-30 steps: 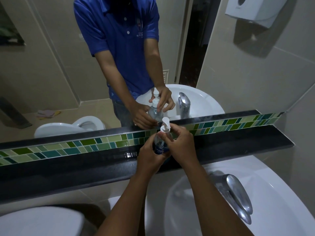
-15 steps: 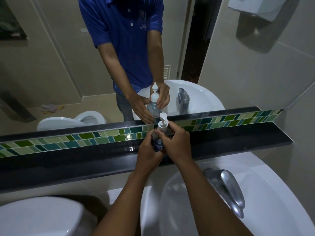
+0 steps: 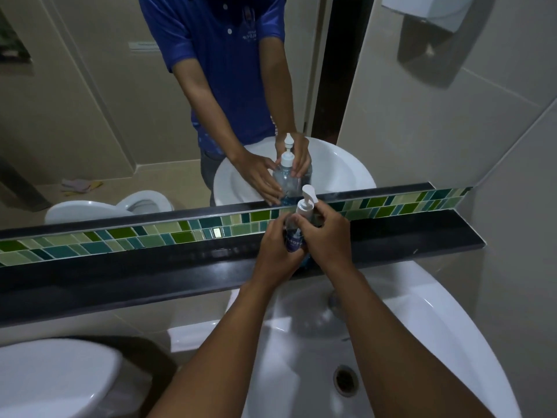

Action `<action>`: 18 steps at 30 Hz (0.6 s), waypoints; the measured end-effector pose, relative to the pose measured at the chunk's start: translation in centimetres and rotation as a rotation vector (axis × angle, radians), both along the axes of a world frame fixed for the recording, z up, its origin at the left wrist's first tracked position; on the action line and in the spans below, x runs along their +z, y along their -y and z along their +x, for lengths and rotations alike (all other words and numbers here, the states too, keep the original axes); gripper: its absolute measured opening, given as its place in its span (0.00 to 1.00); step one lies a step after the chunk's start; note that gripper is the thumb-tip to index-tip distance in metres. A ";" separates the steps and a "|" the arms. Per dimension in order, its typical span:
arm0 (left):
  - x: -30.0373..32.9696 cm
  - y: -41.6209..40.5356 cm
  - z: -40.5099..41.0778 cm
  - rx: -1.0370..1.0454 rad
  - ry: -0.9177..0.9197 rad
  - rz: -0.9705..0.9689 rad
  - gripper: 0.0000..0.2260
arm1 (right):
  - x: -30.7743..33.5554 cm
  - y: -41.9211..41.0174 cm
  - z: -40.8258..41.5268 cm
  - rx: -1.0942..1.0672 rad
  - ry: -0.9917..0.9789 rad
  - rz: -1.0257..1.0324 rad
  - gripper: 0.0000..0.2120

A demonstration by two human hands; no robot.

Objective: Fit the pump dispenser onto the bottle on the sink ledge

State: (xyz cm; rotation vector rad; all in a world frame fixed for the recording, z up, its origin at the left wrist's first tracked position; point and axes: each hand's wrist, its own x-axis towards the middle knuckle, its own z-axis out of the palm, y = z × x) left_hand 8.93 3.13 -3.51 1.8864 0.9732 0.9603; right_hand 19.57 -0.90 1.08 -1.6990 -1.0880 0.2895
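Note:
A clear bottle with a blue label stands upright on the black sink ledge. A white pump dispenser sits on its neck, nozzle pointing up and away. My left hand wraps the bottle's body from the left. My right hand grips the bottle's shoulder and the pump collar from the right. The bottle's base is hidden by my hands. The mirror above repeats the bottle and both hands.
A white sink basin with its drain lies below the ledge. The tap is hidden behind my right forearm. A white toilet tank lid is at lower left. A green tile strip backs the ledge. A paper dispenser hangs upper right.
The view has shifted so the sink drain now shows and the tap is covered by my arm. Both hands stay on the bottle, and the pump sits a little lower on the neck.

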 end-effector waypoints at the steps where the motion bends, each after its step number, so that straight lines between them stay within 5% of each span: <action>1: 0.2 0.2 0.7 -0.004 -0.001 -0.004 0.27 | 0.1 0.3 0.7 0.004 0.005 0.000 0.13; 13: -0.2 1.0 3.3 0.085 -0.043 -0.144 0.30 | -0.2 0.0 3.1 0.045 -0.034 -0.021 0.15; 18: 0.5 1.7 3.2 0.064 -0.050 -0.170 0.39 | 0.9 1.6 3.8 0.086 -0.135 -0.024 0.25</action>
